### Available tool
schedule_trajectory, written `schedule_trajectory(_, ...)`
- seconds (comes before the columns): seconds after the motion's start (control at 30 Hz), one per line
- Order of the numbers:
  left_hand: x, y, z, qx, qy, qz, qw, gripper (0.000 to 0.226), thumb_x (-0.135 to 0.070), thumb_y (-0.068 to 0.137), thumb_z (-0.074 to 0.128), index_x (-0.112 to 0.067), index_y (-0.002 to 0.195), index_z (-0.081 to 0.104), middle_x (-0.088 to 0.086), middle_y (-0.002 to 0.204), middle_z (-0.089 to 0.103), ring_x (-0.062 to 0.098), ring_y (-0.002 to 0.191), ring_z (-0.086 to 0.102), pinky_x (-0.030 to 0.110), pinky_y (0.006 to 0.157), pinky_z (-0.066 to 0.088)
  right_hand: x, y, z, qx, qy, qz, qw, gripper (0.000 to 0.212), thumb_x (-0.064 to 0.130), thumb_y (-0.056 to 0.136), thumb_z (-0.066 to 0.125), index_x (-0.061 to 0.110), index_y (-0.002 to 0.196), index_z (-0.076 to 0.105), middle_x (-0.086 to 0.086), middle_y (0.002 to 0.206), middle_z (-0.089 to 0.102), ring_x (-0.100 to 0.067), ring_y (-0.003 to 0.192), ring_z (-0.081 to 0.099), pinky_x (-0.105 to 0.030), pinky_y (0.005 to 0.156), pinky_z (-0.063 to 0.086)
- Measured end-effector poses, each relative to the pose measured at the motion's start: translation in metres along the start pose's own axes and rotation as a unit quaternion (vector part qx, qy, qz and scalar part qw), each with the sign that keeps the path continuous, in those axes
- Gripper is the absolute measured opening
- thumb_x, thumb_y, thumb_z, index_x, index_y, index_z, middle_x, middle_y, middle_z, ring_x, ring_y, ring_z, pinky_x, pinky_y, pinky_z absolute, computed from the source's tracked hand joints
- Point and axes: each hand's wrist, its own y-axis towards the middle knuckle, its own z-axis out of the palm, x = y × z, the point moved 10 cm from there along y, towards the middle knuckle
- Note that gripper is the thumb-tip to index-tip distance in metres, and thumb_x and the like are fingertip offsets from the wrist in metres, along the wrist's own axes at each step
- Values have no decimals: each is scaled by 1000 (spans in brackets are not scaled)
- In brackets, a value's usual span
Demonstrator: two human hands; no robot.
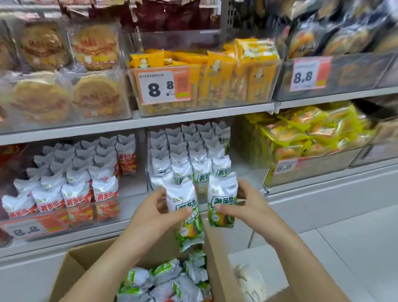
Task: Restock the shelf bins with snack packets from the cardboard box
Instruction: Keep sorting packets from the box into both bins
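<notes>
Shop shelf bins (246, 171), hands (158, 216) (247, 208) each gripping white-green snack packets (221, 202)

Bright, even, white shop light, apparently from overhead; no hard shadows, only soft shade under the shelf edge (134, 123) and inside the cardboard box (138, 254). Pale floor (366, 246) at 4 o'clock near washed out. Mild glare on the clear bin fronts (205, 96) and on the white packet tops (189, 149). Centre fairly sharp: the 8.8 price tag (163, 86) reads clean. Heavy motion smear at 1 to 2 o'clock, dark packets (338, 26) streaked. Softer blur at 9 to 10 o'clock. Wide-angle bowing: shelf lines curve and tilt toward the frame edges.
</notes>
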Motion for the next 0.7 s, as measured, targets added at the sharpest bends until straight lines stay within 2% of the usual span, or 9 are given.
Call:
schedule_trajectory(0.07,-20,18,7,-13,21,23,999,59,-34,63,88,-27,112,56,-7,100,70,9,93,64,17,79,48,6,21,-41,-76,-26,-25,996,54,24,64,87,26,108,56,7,105,67,-10,104,61,-30,88,49)
schedule_trajectory(0.17,-55,51,24,-52,35,86,994,44,-22,70,83,-33,99,52,-3,83,64,2,68,60,7,51,42,15,46,-94,-172,-17,-61,983,53,18,65,86,25,108,54,7,104,66,-14,101,61,-33,89,48)
schedule_trajectory(0.27,-80,91,50,-75,35,146,986,43,-15,73,81,-36,92,48,-7,88,63,-10,66,58,4,56,41,10,56,-126,-260,34,-84,961,49,15,66,86,33,96,51,14,96,63,-9,92,62,-32,84,49)
schedule_trajectory(0.33,-84,121,67,-93,30,167,981,43,-15,74,81,-35,93,48,-3,97,62,-3,78,60,7,64,45,-1,58,-132,-298,54,-95,948,52,13,65,86,38,93,50,15,94,62,-11,91,63,-33,83,50)
schedule_trajectory(0.43,-86,167,85,-122,46,187,974,44,-21,73,81,-25,106,52,-8,97,63,7,82,59,20,72,46,-14,62,-127,-305,49,-95,946,55,12,65,86,41,94,49,10,100,65,-17,97,64,-34,82,52)
schedule_trajectory(0.5,-85,197,97,-123,99,184,970,49,-24,75,80,-15,116,55,-5,97,64,10,81,57,25,74,46,-18,69,-124,-291,41,-91,952,54,14,66,85,42,95,48,13,100,64,-12,95,63,-29,80,51)
schedule_trajectory(0.57,-84,223,107,-113,180,177,961,55,-26,77,77,-16,124,51,-4,93,62,13,82,55,25,68,42,-22,76,-124,-279,33,-82,956,53,16,66,84,38,98,49,18,98,63,-6,93,62,-24,78,49)
schedule_trajectory(0.63,-80,246,114,-101,286,162,939,56,-33,80,73,-24,128,46,-3,87,60,21,88,59,26,68,42,-26,82,-124,-271,29,-70,960,54,14,68,83,32,107,50,17,98,64,-4,94,62,-23,80,49)
schedule_trajectory(0.7,-72,266,120,-80,424,124,894,60,-43,81,69,-30,132,42,1,104,65,28,106,58,32,84,47,-30,89,-125,-267,1,-50,962,61,14,69,82,27,119,50,15,101,64,-9,100,62,-30,87,49)
